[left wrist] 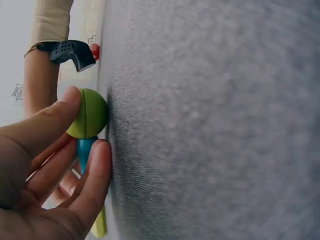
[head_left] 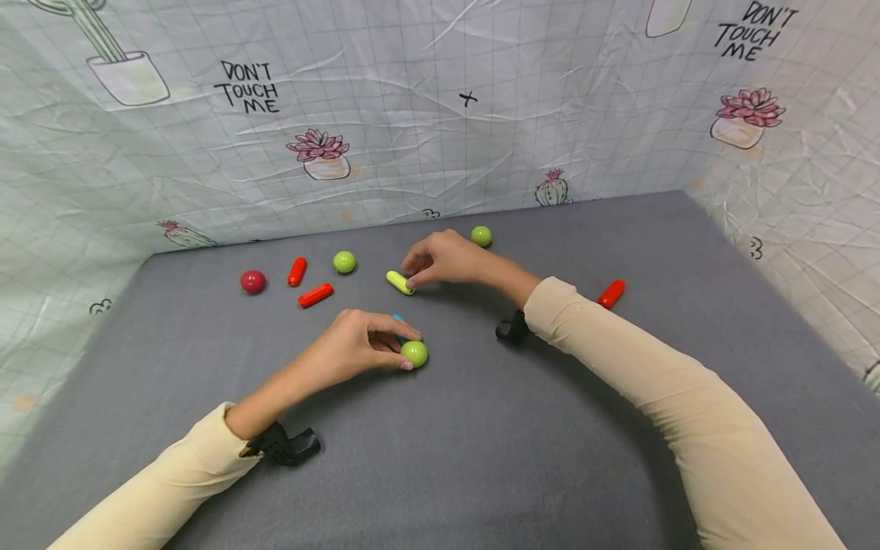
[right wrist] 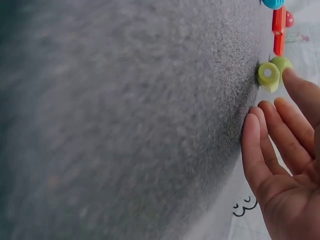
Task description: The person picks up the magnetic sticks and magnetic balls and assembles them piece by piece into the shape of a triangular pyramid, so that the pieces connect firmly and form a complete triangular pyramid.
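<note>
My left hand (head_left: 357,341) pinches a glossy green ball (head_left: 415,354) between thumb and fingertips, low over the grey table. A seam runs round this ball in the left wrist view. Just behind it is a blue piece (left wrist: 86,152), mostly hidden by the fingers. My right hand (head_left: 443,258) hovers beside a yellow-green stick (head_left: 399,283), thumb near its right end. In the right wrist view the fingers are loosely bent and apart, with nothing between them, and the stick's round end (right wrist: 268,74) faces the camera.
Back left lie a dark red ball (head_left: 253,282), two red sticks (head_left: 315,296) and a green ball (head_left: 344,262). Another green ball (head_left: 481,236) sits behind the right wrist. A red stick (head_left: 612,294) lies beyond the right forearm. Patterned cloth (head_left: 412,114) hangs behind the table.
</note>
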{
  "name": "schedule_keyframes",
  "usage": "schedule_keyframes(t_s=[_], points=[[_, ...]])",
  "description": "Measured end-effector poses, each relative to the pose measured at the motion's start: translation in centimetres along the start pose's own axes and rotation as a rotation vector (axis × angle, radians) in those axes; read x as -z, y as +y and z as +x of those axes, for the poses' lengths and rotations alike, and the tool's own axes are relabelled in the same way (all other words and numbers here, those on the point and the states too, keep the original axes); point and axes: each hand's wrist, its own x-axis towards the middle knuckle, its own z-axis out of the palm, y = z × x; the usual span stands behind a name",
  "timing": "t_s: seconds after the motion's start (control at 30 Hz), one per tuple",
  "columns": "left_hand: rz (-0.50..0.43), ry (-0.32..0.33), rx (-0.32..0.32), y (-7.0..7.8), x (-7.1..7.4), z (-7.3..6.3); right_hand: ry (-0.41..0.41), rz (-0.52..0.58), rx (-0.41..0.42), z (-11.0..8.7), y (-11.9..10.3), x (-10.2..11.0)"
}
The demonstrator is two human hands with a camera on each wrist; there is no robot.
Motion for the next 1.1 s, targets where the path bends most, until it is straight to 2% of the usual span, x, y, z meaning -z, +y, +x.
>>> schedule_keyframes(t_s=[0.13, 0.3, 0.5, 0.67, 1.1], points=[[-0.018, 0.035, 0.043, -0.36, -0.05, 0.1, -0.006, 0.037, -0.024, 0.43, 0.11, -0.14], [-0.03, 0.035, 0.085, -0.46, -0.05, 0.21, -0.007, 0.057, -0.036, 0.75, 0.21, -0.4], [-0.045, 0.038, 0.097, -0.54, -0.08, 0.23, -0.017, 0.045, -0.011, 1.07, 0.16, -0.77], [-0.057, 0.042, 0.113, -0.54, -0.2, 0.27, -0.043, 0.077, -0.025, 1.03, 0.21, -0.63], [-0.07, 0.04, 0.149, -0.61, -0.3, 0.13, -0.047, 0.139, -0.018, 0.82, 0.59, -0.72]])
